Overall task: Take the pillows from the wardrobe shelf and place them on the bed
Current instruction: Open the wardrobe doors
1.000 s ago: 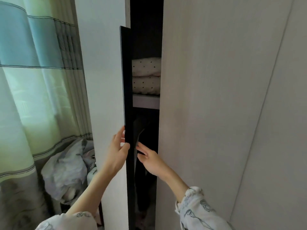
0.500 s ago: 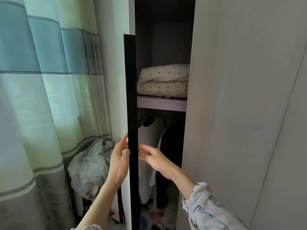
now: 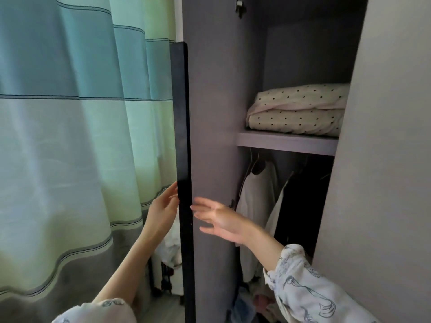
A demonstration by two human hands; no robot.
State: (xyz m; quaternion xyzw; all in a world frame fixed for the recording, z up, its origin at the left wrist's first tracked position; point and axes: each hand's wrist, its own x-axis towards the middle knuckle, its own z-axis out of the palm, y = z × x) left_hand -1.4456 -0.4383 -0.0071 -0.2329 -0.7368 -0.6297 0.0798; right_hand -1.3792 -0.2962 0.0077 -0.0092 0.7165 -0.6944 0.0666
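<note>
Two cream pillows with black dots lie stacked on the wardrobe shelf (image 3: 286, 142), the upper pillow (image 3: 300, 95) on the lower pillow (image 3: 296, 122); their right ends are hidden by the closed right door. The left wardrobe door (image 3: 184, 136) stands open, its black edge towards me. My left hand (image 3: 163, 209) rests on the outer side of that edge at waist height. On the inner side, my right hand (image 3: 219, 220) is spread open, fingers apart, holding nothing. The bed is out of view.
Below the shelf hang a white garment (image 3: 256, 206) and a dark garment (image 3: 300, 206). A striped green and grey curtain (image 3: 81, 136) fills the left. The closed right door (image 3: 384, 159) bounds the opening. Crumpled laundry (image 3: 171, 245) lies behind the open door.
The left door has swung wider open, showing more of the pillows and hanging clothes. My right hand has come off the door edge and spread open.
</note>
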